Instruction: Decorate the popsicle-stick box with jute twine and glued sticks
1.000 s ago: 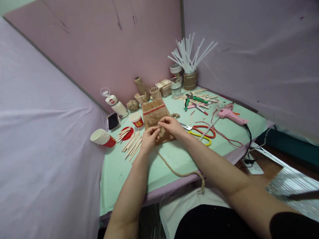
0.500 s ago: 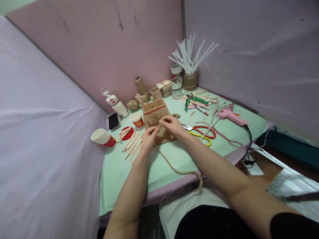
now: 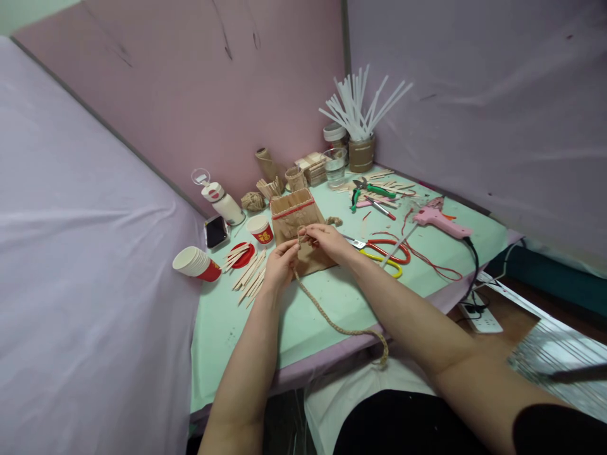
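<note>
A braided twine cord trails from my fingers across the green tabletop and over its front edge. My left hand pinches the cord close to its upper end. With thumb and forefinger, my right hand grips the cord's end, where a small loop shows between the two hands. Just behind them stands a brown box-like holder with a red band below its open rim. The lower part of the holder is partly hidden by my hands.
Scissors with red and yellow handles lie right of my hands, near a pink glue gun. Green-handled pliers lie farther back. Wooden sticks, a paper cup and stacked cups are on the left.
My fingers have shifted slightly at the cord's end, and a small loop now shows between them. The hanging part of the cord has barely moved.
</note>
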Tool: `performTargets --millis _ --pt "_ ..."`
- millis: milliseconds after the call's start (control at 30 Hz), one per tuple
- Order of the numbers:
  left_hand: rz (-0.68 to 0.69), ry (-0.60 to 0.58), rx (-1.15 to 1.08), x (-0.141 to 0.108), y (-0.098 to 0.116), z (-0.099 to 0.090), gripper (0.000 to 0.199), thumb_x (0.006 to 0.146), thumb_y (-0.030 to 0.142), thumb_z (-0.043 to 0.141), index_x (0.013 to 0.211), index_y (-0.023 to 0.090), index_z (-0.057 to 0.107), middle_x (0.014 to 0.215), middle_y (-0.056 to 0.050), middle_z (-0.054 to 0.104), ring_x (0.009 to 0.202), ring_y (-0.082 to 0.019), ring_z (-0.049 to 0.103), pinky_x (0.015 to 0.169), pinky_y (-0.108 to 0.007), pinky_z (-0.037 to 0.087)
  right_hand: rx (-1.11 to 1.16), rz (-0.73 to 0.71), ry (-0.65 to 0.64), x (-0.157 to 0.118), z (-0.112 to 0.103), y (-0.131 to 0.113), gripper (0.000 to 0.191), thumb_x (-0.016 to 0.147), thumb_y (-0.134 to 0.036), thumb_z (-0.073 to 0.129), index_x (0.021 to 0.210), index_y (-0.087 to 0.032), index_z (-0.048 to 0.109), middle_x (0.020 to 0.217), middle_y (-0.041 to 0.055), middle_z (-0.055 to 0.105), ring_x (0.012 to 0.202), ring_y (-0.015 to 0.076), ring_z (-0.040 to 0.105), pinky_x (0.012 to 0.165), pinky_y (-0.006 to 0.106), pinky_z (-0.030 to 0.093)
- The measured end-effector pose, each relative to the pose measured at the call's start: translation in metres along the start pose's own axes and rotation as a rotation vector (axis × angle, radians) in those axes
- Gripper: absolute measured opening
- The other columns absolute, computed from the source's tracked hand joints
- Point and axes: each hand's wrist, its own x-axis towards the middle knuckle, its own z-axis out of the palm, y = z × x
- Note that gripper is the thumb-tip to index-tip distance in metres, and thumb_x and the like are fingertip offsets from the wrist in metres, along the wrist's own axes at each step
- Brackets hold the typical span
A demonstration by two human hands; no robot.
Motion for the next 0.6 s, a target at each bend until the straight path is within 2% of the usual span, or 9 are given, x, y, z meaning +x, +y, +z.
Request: performTargets --millis 200,300,433,533,600 --pt "-0.011 0.023 0.003 0.002 -0.006 -0.002 0.028 0.059 0.029 0.075 0.078 0.011 0.065 0.064 0.002 0.052 0.044 -0.001 0.028 0.042 -0.02 0.016 -0.361 -0.241 0.027 -0.002 -0.001 0.002 0.013 0.073 -0.026 0.059 0.078 -0.016 0.066 0.079 0.0028 0.065 0.073 0.0135 0.055 0.071 0.027 0.041" --pt "-0.028 0.025 0.052 0.002 -0.008 -0.002 0.027 0.059 0.032 0.075 0.073 0.011 0.063 0.063 0.001 0.054 0.043 -0.001 0.027 0.041 -0.02 0.013 -0.514 -0.336 0.079 0.0 -0.003 0.007 0.011 0.075 -0.024 0.056 0.071 -0.018 0.065 0.076 0.0028 0.062 0.075 0.0147 0.054 0.073 0.028 0.04" --pt "-0.03 -0.023 0.054 0.002 -0.008 -0.002 0.029 0.057 0.033 0.076 0.069 0.011 0.061 0.062 0.001 0.053 0.043 -0.001 0.029 0.041 -0.02 0.014 -0.56 -0.317 0.19 0.003 -0.006 0.01 0.012 0.077 -0.023 0.053 0.073 -0.017 0.063 0.074 0.0027 0.059 0.075 0.0153 0.052 0.075 0.03 0.04" --pt "-0.021 -0.022 0.04 0.002 -0.007 -0.002 0.03 0.057 0.033 0.076 0.069 0.011 0.061 0.062 0.001 0.053 0.043 -0.001 0.031 0.041 -0.02 0.015 -0.555 -0.309 0.147 0.005 -0.007 0.012 0.014 0.078 -0.023 0.052 0.074 -0.017 0.064 0.078 0.0033 0.059 0.078 0.0158 0.053 0.076 0.031 0.041" --pt "-0.012 -0.004 0.035 0.002 -0.006 -0.002 0.029 0.058 0.032 0.076 0.071 0.011 0.061 0.063 0.001 0.054 0.043 -0.001 0.03 0.041 -0.019 0.015 -0.565 -0.338 0.133 0.004 -0.006 0.013 0.015 0.077 -0.019 0.051 0.081 -0.017 0.065 0.088 0.0055 0.058 0.085 0.0167 0.054 0.078 0.031 0.042"
